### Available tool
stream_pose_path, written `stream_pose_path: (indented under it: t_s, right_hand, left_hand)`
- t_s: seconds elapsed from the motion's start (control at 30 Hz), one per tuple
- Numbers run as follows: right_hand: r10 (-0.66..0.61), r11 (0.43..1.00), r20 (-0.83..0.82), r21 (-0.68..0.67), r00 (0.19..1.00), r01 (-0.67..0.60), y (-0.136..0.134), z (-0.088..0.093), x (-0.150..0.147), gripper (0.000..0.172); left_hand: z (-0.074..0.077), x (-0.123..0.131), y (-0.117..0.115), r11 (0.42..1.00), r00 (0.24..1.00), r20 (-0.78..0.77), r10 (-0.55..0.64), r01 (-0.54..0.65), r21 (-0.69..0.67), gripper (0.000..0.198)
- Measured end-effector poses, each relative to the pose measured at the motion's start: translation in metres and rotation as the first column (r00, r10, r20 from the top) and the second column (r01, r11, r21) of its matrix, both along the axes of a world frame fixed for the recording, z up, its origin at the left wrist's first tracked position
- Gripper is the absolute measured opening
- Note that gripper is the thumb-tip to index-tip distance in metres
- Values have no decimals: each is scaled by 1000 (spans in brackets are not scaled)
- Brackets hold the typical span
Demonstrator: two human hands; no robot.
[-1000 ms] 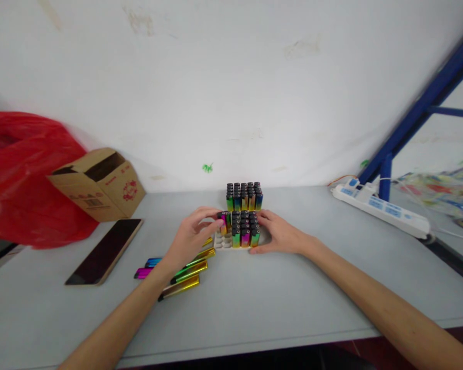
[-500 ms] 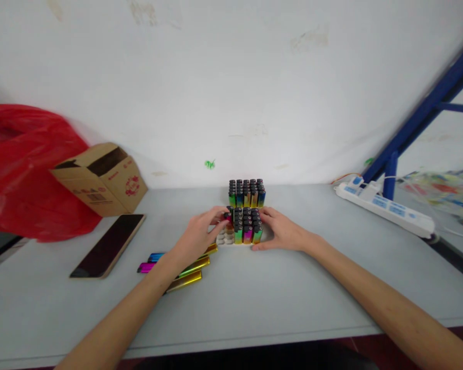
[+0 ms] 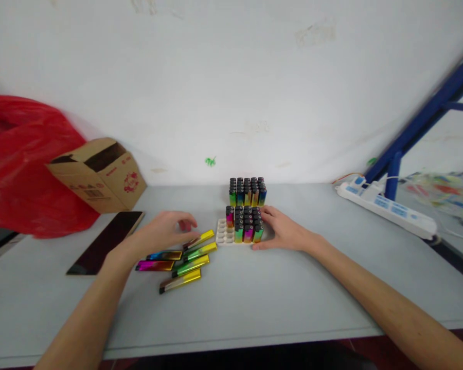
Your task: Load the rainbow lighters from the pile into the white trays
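A white tray near the table's middle holds several upright, shiny multicoloured lighters; its left column of slots is bare. My right hand rests against the tray's right side, fingers curved round it. My left hand hovers over several loose lighters lying flat left of the tray, fingers slightly curled and apart, nothing in them. Behind the tray stands a second full block of lighters.
A dark phone lies at the left. Behind it sit a tilted cardboard box and a red plastic bag. A white power strip and blue metal frame are at the right. The table's front edge is near.
My left hand set a lighter in the tray, then moved left, away from the tray to above the loose lighters. My right hand stayed at the tray's side.
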State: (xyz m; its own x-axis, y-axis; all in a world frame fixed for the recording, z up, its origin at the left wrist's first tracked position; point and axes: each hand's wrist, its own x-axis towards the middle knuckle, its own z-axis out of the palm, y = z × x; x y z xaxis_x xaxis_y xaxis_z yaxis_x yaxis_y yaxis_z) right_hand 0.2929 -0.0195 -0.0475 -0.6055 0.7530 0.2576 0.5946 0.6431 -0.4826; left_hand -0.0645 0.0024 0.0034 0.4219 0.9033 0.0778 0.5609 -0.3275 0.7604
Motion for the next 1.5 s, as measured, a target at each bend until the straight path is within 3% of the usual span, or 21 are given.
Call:
stream_pose_path:
  t_s: [0.23,0.43,0.53,0.67,0.87,1.0,1.1,1.2,1.33,1.5]
  right_hand:
    - [-6,1000,6,-7,1000,6,0,0,0,81]
    - [-19,1000,11,-20,1000,19,-1,1,0,83]
    - [-18,1000,8,-12,1000,18,-1,1,0,83]
    - [-4,1000,8,-4,1000,4,0,0,0,84]
    - [-9,1000,8,-14,1000,9,0,0,0,84]
    - [-12,1000,9,-11,1000,12,-1,0,0,85]
    - [-18,1000,5,-17,1000,18,-1,1,0,84]
    - [-17,1000,10,-14,1000,17,-1,1,0,84]
    - [-8,1000,8,-10,1000,8,-1,2,0,84]
    - [-7,1000,3,-10,1000,7,-1,2,0,84]
  left_hand:
    - [-12,-5,-2,992,986,-108,-129,127,-26,12]
    - [-7,5,-8,999,999,-17,-30,29,-41,18]
    - [2,14,-12,996,985,166,54,-43,-72,25]
    - [9,22,-13,986,884,436,168,-142,-92,47]
    - [6,27,-8,952,635,715,294,-127,-279,32]
    - [7,38,-18,949,699,687,198,39,-313,30]
    - [5,48,-27,912,735,666,130,175,-372,26]
    - [-3,55,-28,901,784,603,151,142,-410,28]
    - [-14,58,-21,881,819,558,131,162,-444,50]
    - [-17,62,-20,848,786,597,163,198,-492,38]
